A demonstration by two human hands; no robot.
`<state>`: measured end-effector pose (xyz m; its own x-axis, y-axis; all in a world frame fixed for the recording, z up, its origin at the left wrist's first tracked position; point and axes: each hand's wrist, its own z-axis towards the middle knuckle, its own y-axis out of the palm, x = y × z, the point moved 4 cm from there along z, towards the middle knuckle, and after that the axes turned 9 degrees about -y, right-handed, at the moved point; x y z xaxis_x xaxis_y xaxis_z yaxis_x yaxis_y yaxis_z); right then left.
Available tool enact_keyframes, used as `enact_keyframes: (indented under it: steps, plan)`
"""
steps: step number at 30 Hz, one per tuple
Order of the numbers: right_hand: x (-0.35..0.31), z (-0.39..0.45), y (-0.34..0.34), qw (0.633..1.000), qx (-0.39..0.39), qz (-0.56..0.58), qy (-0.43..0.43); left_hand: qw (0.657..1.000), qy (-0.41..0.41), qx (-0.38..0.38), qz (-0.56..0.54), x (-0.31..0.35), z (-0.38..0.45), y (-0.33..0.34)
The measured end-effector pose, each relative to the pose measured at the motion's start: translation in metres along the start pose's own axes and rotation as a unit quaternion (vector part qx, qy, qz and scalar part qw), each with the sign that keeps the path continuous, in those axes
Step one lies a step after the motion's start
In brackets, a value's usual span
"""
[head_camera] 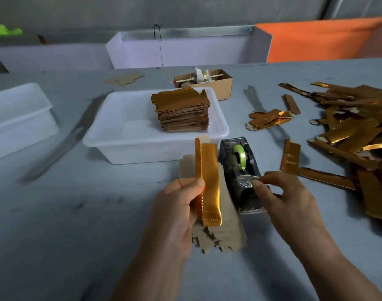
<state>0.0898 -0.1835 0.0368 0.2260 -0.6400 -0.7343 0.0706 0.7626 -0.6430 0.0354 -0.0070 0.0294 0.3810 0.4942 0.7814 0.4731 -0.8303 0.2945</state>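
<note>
Head view, table: a grey work table is seen from above; everything below rests on it or is held over it.
Loose heap: finished gold pieces are scattered at the far right, well apart from both hands.
White tub: a white tub is set beyond the hands, with a neat stack of gold blanks in its right half.
Brown-side pile: a brown-side pile of flat blanks is laid just beneath the left hand.
Tape dispenser: a dark tape dispenser with a green-cored roll is placed between the two hands, touching the right one.
Left hand: the left hand is curled round the lower left edge of the gold sleeve, thumb pressed on the front.
Right hand: the right hand is brought to the dispenser's cutter, thumb and forefinger pinched together on the tape.
Gold sleeve: a folded gold sleeve is held upright above the brown-side pile, just left of the dispenser. It is judged light, thin and easily creased, with a slick foil face; a hold on the edges near the seam is advised, so that the fold is kept closed.
Tape end: the clear tape end is pinched at the cutter. It is judged flimsy and sticky, best taken by its very tip and kept taut.
</note>
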Motion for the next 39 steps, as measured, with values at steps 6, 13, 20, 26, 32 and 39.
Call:
enact_keyframes:
  steps: [6,13,20,26,32,39]
  plan:
    - [0.008,0.006,0.007,0.975,-0.051,0.166,0.137,0.999,-0.006,-0.039,0.016,-0.008,-0.001,0.023]
    - [0.013,0.009,0.012,0.950,-0.058,0.230,0.203,0.998,0.007,-0.034,0.061,-0.018,0.004,0.035]
    - [0.015,0.006,0.015,0.917,-0.059,0.322,0.227,0.996,0.023,-0.009,0.088,-0.034,0.007,0.038]
    - [0.009,0.007,0.009,0.871,-0.067,0.429,0.231,0.995,0.022,-0.009,0.093,-0.037,0.006,0.038]
    - [0.012,-0.010,0.003,0.975,0.005,0.180,0.126,0.998,-0.002,-0.016,0.068,-0.035,0.009,0.035]
    - [0.014,-0.019,0.011,0.995,0.053,0.073,0.050,0.993,0.055,-0.038,0.094,-0.028,0.007,0.041]
